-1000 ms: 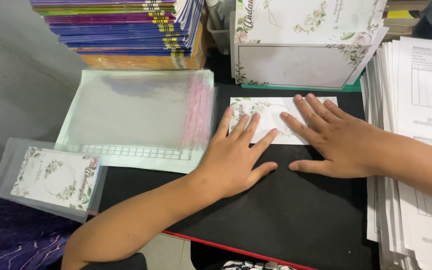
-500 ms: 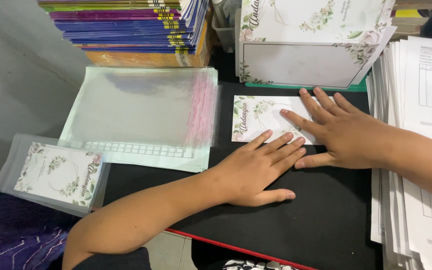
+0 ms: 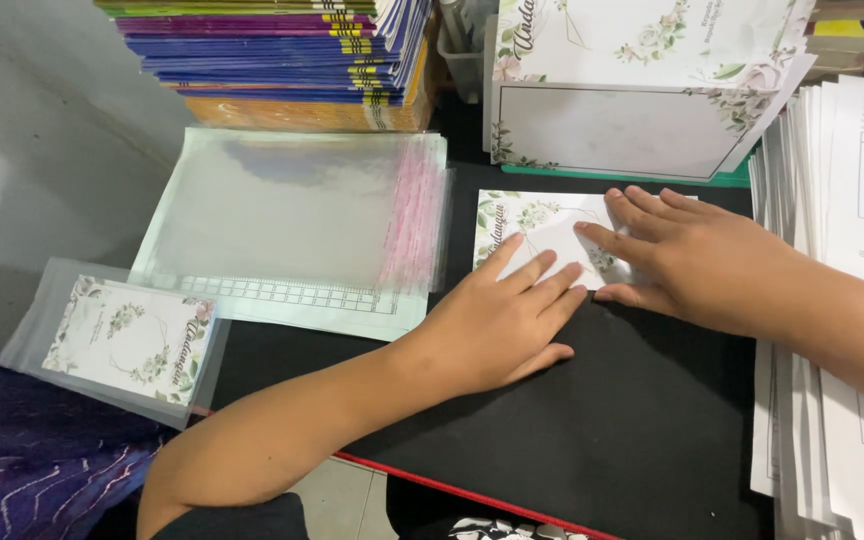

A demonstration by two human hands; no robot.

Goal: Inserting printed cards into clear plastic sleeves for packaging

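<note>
A white floral card (image 3: 537, 225) is pressed flat on the black tabletop (image 3: 652, 430) under both hands. The left hand (image 3: 497, 320) and the right hand (image 3: 692, 255) are spread open, grasping nothing. Clear plastic sleeves (image 3: 292, 215) are lying just left of the left hand.

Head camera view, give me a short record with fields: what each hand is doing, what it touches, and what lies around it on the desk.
left hand: flat, palm down, fingertips on the floral card
right hand: flat, fingers pressing the same card
surface: black mat
left of card: stack of clear sleeves
far left: sleeved card
behind: book stack, larger floral cards
right edge: printed sheets
</note>
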